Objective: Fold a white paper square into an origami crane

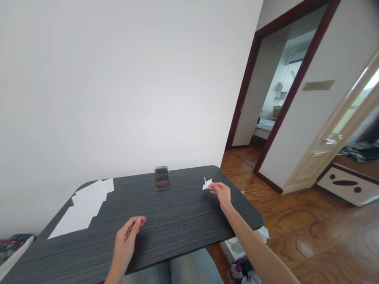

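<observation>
We see the right hand (222,192) stretched out to the far right part of the dark surface (181,218), where a small white paper crane (206,184) sits. The crane lies just left of the fingertips and a little beyond them, and the thumb and forefinger are pinched narrowly on its near right edge, so hand and crane touch. The crane stands on the surface close to the far right corner, one point sticking up.

The left hand (127,240) hovers over the middle of the surface, nearer to us and well apart from the crane. We find it holding nothing, the fingers loosely curled and half open, palm turned inward.

A phone (162,178) stands upright at the far edge, between the two hands and left of the crane. White sheets (85,207) lie overlapping along the left side.
</observation>
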`<state>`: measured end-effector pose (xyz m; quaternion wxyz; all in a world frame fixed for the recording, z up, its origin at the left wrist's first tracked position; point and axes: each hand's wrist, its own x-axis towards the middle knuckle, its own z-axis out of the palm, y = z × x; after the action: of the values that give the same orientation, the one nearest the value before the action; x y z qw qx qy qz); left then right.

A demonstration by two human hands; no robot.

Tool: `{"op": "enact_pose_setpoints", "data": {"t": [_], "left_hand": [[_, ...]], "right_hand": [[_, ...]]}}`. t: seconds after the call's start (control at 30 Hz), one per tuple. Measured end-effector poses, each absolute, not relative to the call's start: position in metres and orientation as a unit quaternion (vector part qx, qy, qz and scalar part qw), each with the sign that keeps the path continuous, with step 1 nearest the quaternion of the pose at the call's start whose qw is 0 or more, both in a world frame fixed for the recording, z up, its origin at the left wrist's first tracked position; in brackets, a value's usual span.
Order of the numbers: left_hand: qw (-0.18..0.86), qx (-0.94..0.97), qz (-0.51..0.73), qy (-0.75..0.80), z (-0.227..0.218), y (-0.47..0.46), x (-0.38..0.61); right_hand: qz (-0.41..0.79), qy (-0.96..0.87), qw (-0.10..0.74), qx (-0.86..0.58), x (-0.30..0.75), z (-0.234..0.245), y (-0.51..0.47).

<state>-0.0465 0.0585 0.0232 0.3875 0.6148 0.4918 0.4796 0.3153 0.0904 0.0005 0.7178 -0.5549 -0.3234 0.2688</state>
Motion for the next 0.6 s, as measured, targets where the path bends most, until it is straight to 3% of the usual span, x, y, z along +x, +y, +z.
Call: {"op": "enact_pose_setpoints", "data": {"t": [0.27, 0.6], "left_hand": [[0.404, 0.620, 0.437, 0.512, 0.012, 0.085, -0.050], [0.413, 0.618, 0.412, 0.527, 0.014, 0.094, -0.048]], "right_hand": [[0.243, -0.226, 0.744, -0.580, 0.367, -0.020, 0.156], [0.281, -0.208, 0.700, -0.622, 0.399, -0.028, 0.219]]}}
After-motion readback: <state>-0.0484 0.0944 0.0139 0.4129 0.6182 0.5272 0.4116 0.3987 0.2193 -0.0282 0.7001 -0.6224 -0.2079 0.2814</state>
